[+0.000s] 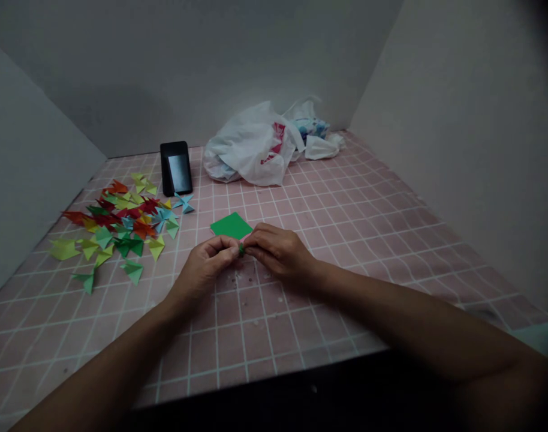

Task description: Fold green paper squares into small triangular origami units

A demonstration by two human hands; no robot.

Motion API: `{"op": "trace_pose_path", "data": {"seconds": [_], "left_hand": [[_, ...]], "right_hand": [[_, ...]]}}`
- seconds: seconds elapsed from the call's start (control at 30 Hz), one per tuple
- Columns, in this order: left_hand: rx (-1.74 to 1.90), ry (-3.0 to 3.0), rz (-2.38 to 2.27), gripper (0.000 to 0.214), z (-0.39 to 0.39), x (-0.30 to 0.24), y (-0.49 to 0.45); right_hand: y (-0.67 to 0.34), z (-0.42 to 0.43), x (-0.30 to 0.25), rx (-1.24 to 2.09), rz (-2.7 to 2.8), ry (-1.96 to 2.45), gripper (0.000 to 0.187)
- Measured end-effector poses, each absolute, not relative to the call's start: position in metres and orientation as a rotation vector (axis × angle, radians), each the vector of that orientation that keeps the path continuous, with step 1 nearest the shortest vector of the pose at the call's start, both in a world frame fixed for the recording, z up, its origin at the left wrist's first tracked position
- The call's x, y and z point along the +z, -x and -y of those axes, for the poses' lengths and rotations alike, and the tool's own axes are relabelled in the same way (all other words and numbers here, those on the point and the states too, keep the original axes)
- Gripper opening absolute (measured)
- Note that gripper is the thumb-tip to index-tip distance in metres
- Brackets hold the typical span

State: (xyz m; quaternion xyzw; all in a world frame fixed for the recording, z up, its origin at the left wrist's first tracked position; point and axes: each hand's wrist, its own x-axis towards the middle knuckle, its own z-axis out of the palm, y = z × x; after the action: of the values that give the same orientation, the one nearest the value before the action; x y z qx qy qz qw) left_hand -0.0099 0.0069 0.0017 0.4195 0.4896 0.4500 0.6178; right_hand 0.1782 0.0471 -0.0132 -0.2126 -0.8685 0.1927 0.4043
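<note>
My left hand (207, 264) and my right hand (277, 251) meet at the middle of the pink gridded table (346, 240), fingertips pinched together on a small folded green paper piece (241, 248). Most of that piece is hidden by my fingers. Just beyond my hands lies a flat green paper square (231, 226) on the table, not touched by either hand.
A heap of folded paper shapes (121, 225) in red, green, yellow, orange and blue lies at the left. A black phone (176, 168) stands propped at the back, with white plastic bags (260, 147) to its right. Grey walls close in on three sides.
</note>
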Motion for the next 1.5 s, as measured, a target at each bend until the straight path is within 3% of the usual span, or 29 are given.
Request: {"op": "trace_pose_path", "data": {"seconds": [0.23,0.57,0.87,1.5], "left_hand": [[1.001,-1.022,-1.115,0.017,-0.0046,0.0058,0.0085],[1.075,-1.388,-1.183,0.011,-0.0057,0.0081,0.0082],[1.117,-1.591,-1.178,0.020,0.0009,0.0053,0.0071],[1.046,-1.723,-1.264,0.012,-0.0013,0.0046,0.0101]], "right_hand": [[-0.1752,-0.0445,-0.0118,0.444,2.109,0.564,0.012],[-0.1715,-0.0419,-0.0099,0.865,1.833,0.834,0.009],[-0.1708,-0.0404,-0.0111,0.805,1.915,0.803,0.009],[-0.1717,-0.0402,-0.0101,0.901,1.824,0.882,0.007]]}}
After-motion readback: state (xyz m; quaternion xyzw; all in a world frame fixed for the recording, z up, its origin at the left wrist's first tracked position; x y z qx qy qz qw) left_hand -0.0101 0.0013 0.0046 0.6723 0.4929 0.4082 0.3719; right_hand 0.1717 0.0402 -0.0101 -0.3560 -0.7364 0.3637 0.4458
